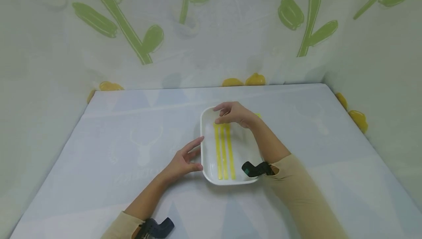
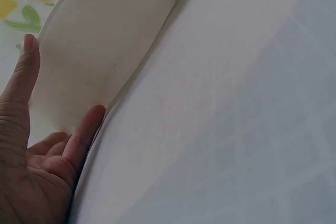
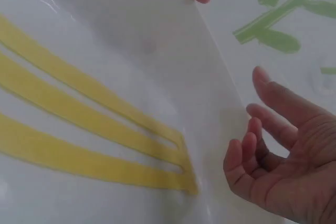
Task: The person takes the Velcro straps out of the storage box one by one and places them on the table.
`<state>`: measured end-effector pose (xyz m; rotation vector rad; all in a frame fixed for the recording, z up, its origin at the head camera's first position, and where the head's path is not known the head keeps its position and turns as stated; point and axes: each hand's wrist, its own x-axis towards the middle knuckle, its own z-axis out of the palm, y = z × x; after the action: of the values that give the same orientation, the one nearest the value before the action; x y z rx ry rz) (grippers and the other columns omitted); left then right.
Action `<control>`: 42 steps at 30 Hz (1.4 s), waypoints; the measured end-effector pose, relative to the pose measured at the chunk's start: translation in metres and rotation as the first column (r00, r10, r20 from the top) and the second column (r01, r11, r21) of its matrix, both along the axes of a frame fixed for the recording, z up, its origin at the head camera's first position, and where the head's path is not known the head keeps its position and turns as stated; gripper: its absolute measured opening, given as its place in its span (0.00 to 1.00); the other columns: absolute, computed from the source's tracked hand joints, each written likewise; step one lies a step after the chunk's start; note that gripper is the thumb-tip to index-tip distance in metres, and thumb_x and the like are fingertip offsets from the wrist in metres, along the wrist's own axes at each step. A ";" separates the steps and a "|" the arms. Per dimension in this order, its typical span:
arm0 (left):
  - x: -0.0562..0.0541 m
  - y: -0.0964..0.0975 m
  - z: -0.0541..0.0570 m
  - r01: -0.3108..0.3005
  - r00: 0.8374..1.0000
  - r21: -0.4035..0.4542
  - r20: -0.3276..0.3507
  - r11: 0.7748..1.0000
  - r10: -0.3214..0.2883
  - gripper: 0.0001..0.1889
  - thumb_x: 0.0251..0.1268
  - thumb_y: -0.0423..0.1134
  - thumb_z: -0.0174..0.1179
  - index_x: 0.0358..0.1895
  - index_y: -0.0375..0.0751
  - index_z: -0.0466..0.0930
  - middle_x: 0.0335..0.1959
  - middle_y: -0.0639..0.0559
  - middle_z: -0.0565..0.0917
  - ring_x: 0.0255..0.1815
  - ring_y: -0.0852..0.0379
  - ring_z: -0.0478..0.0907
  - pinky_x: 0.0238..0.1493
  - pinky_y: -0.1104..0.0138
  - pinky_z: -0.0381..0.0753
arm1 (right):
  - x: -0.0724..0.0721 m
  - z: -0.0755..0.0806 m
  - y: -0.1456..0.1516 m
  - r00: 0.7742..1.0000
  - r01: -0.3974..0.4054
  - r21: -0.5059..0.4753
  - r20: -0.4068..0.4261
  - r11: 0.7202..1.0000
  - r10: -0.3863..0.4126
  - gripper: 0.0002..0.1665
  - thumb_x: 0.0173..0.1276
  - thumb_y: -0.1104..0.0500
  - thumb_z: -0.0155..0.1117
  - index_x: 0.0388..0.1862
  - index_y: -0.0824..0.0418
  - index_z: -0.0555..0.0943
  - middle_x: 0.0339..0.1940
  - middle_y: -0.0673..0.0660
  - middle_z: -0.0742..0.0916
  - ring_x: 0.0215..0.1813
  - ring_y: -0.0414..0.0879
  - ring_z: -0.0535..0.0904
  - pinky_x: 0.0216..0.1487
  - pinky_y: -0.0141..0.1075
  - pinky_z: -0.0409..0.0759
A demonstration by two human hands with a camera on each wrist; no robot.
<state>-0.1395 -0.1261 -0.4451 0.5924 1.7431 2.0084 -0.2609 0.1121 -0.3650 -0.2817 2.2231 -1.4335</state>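
A white rectangular tray [image 1: 245,147] with rounded corners lies lengthwise before me. Three yellow strips [image 1: 224,151] run side by side along its inner bottom; in the right wrist view the strips [image 3: 100,124] join at one end. My left hand [image 1: 182,162] is at the tray's left side, thumb and fingers spread along its rim. Against the tray's outer wall [image 2: 110,30] rest the fingertips of the left hand [image 2: 52,156]. Over the tray's far end hangs my right hand [image 1: 234,114], fingers loosely bent with nothing between them, just above the strips' far end.
A pale patterned cloth covers the table [image 1: 125,151]. Behind it stands a white curtain [image 1: 214,48] printed with green stems and yellow flowers. A small yellow piece [image 1: 258,115] shows by the tray's far right corner, beside my right wrist.
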 end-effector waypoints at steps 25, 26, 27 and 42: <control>-0.002 -0.001 -0.001 0.004 1.000 0.015 -0.022 1.000 -0.003 0.55 0.42 0.47 0.74 0.73 0.35 0.50 0.75 0.37 0.49 0.72 0.31 0.49 0.47 0.63 0.82 | 0.000 -0.035 -0.018 0.983 -0.034 0.352 -0.158 0.936 0.095 0.33 0.43 0.61 0.80 0.49 0.66 0.77 0.29 0.55 0.78 0.21 0.42 0.74 0.25 0.30 0.76; -0.002 -0.001 -0.001 0.004 1.000 0.014 -0.022 1.000 -0.004 0.55 0.42 0.47 0.74 0.73 0.36 0.50 0.75 0.37 0.49 0.72 0.31 0.49 0.47 0.63 0.82 | 0.000 -0.035 -0.019 0.982 -0.037 0.347 -0.161 0.937 0.099 0.33 0.43 0.61 0.80 0.49 0.66 0.77 0.28 0.55 0.78 0.21 0.42 0.74 0.25 0.30 0.76; -0.002 -0.001 -0.001 0.004 1.000 0.010 -0.024 1.000 -0.004 0.55 0.43 0.47 0.74 0.73 0.36 0.50 0.75 0.37 0.49 0.72 0.31 0.50 0.47 0.63 0.82 | 0.001 -0.035 -0.020 0.982 -0.041 0.339 -0.161 0.940 0.100 0.33 0.43 0.62 0.80 0.49 0.67 0.77 0.28 0.55 0.77 0.20 0.43 0.74 0.24 0.30 0.76; -0.001 -0.001 -0.002 0.009 1.000 0.014 -0.018 1.000 -0.009 0.56 0.42 0.47 0.74 0.73 0.35 0.49 0.75 0.37 0.47 0.73 0.32 0.48 0.46 0.63 0.82 | 0.000 -0.037 -0.027 0.933 -0.114 0.394 -0.273 0.912 0.235 0.24 0.46 0.60 0.79 0.42 0.63 0.81 0.25 0.52 0.77 0.30 0.42 0.71 0.33 0.29 0.70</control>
<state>-0.1403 -0.1269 -0.4475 0.6236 1.7353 2.0170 -0.2611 0.0852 -0.4018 -0.5997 2.5913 -0.8908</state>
